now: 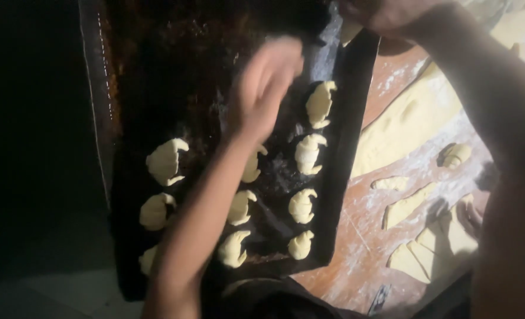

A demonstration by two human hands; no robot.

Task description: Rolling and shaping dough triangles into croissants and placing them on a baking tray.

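Forearm, left, crossing the tray [357, 118] from its near edge. Left hand [262, 82] raised over tray centre, fingers loosely together, blurred; whether it holds anything cannot be told. Right hand [392, 15] at the tray's far right corner, fingers seemingly curled on the rim. Rolls [307, 153]: pale raw dough, crescent-shaped, in three rows on the dark, crusted tray. Right of tray: floured wooden table [363, 236], dough sheet [410, 124], cut triangles [434, 242], one loose roll [455, 155]. Surroundings dark.
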